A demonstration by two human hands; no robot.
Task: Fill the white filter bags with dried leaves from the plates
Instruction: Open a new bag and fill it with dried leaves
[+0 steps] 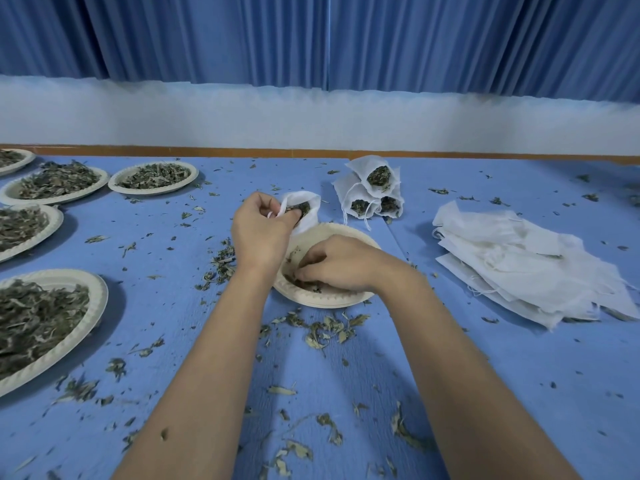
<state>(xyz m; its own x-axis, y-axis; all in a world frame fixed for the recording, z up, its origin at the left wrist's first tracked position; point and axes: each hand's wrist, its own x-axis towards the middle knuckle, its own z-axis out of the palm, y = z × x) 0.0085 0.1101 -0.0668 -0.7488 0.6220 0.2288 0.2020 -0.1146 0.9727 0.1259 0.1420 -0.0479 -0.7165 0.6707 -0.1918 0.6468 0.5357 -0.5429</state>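
Three white fabric filter bags (375, 188) filled; left hand (259, 233) pinches fourth bag (306, 218) open, right hand (339, 263) pinches dried green leaves (313, 289) off pale paper plate (322, 301); empty bags (519, 265), full plates (45, 317) remain.

Blue counter (166, 306). Centre: round beige paper plate (325, 302), white fabric filter bag (308, 221) over its far rim. Left edge: five paper plates (97, 296) holding dried leaves (34, 320). Behind centre plate: three filled white bags (375, 190), stacked. Right: pile of flat empty white bags (519, 268).
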